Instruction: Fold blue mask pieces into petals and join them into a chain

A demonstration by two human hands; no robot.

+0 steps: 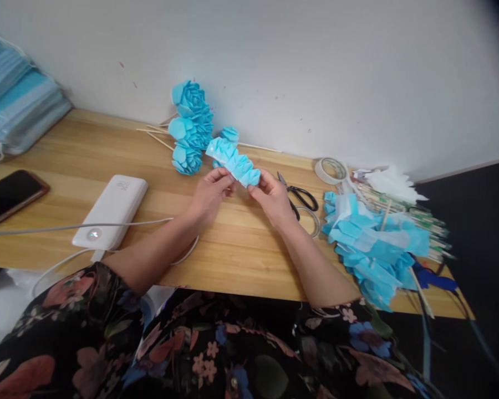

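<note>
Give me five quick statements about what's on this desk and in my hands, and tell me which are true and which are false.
1. The left hand and the right hand both hold the ruffled blue strip. True.
2. The black-handled scissors lie to the right of the white power bank. True.
3. The left hand rests on the white power bank. False: it holds the ruffled blue strip.
4. The dark phone lies on the table, left of the white power bank. True.
5. The right hand is using the black-handled scissors. False: they lie on the table, and that hand is on the strip.
</note>
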